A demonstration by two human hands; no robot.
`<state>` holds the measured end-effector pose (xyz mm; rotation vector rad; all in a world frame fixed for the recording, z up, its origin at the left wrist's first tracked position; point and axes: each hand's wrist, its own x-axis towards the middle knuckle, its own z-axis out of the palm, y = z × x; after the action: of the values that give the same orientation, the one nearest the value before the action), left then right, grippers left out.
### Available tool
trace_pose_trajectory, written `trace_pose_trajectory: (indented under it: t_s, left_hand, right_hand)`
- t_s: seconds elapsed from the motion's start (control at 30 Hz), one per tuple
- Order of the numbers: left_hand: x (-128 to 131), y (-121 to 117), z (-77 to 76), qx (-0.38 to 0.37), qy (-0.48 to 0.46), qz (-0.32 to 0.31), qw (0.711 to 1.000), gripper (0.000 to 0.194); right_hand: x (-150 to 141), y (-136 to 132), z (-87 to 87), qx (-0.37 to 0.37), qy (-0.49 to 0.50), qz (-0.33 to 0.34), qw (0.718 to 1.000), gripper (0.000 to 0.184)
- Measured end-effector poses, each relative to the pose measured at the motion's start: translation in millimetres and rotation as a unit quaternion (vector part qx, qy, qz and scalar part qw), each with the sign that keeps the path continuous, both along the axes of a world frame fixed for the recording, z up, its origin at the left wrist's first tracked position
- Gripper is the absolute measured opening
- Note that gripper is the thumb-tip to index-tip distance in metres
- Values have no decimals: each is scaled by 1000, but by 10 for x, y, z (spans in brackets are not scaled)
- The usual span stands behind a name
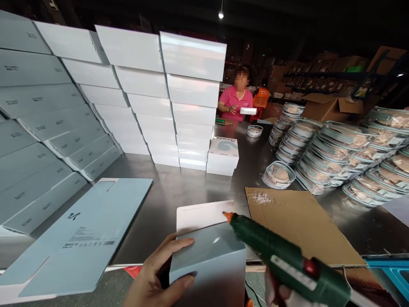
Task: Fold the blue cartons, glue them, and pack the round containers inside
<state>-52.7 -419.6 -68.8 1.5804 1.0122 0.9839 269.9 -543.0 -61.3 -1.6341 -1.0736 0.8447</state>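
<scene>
At the table's front edge, my left hand (162, 273) grips a pale blue box (209, 260) by its left side, thumb on the near face and fingers over the top. A white flap (201, 216) sticks out from the far side of this box. My right hand (281, 294), partly hidden and cut off by the lower edge, holds a dark green glue gun (271, 245). The gun's orange nozzle points left, its tip over the right part of the flap. Flat blue box blanks (92, 230) lie left of my left hand.
White boxes (191, 89) form a tall wall at the left and back. One printed box (223, 155) stands at its right end. Round clear packs (332, 153) are stacked at right. Cardboard (294, 221) bears white glue strings (261, 197). A person (236, 100) works across the table (159, 187).
</scene>
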Motion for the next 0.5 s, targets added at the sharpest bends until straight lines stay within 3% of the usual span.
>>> trace_pose_trajectory:
  t_s: [0.1,0.23,0.33,0.4,0.43,0.5]
  left_hand:
    - [-70,-14,-117,-56,-16,-20,998,51]
    - [-117,-5,-175,-60,-4,-61,996,56]
    - [-87,48,-137,-17,25,-68,997,51]
    - [-44,96,-105,21,31,-93,995,47]
    - [-18,114,-95,38,29,-107,993,45]
    - [40,124,-96,60,23,-122,991,42]
  right_hand:
    - [175,223,109,6,80,-45,996,48]
    - [573,529,217,-101,202,-154,962,47]
    - [772,494,278,-158,145,-203,955,33]
    - [696,415,330,-116,75,-230,963,24]
    - [582,389,354,-71,43,-209,974,22]
    - [254,394,375,29,6,-72,997,71]
